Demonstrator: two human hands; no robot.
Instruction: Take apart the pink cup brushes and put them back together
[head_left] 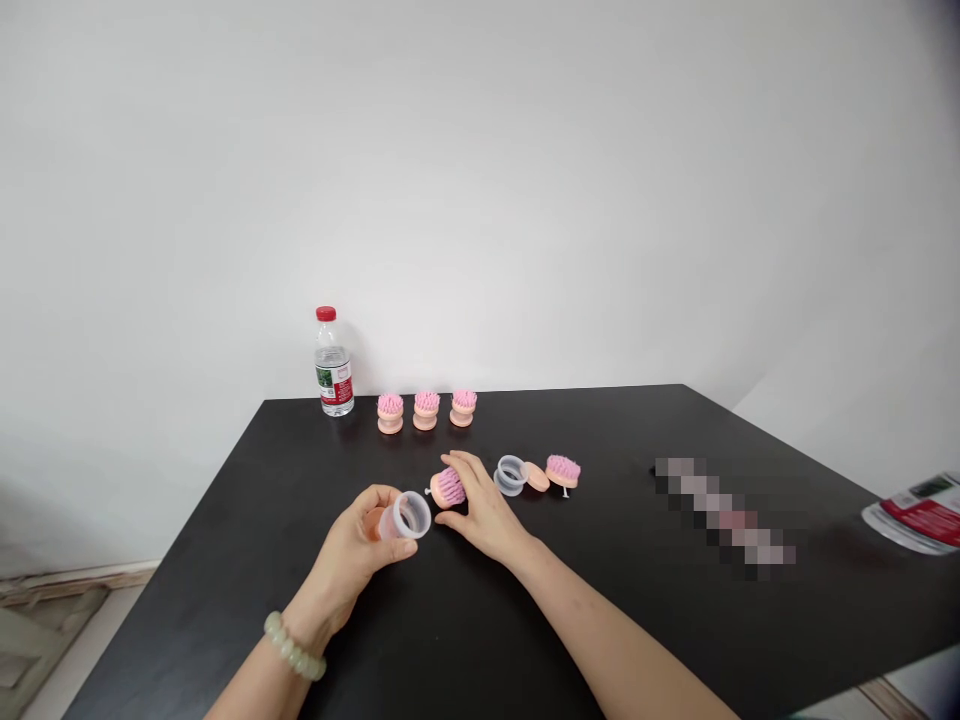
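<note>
Our black table fills the lower view, with a red-capped water bottle at its far edge beside three upright pink-bristled brushes on peach bases. Our left hand wraps its fingers closely around a clear plastic cup, held just above the tabletop. Our right hand curves its spread fingers over a fourth brush lying on its side. Just beyond rest another clear cup, a peach disc, and a tipped brush.
</note>
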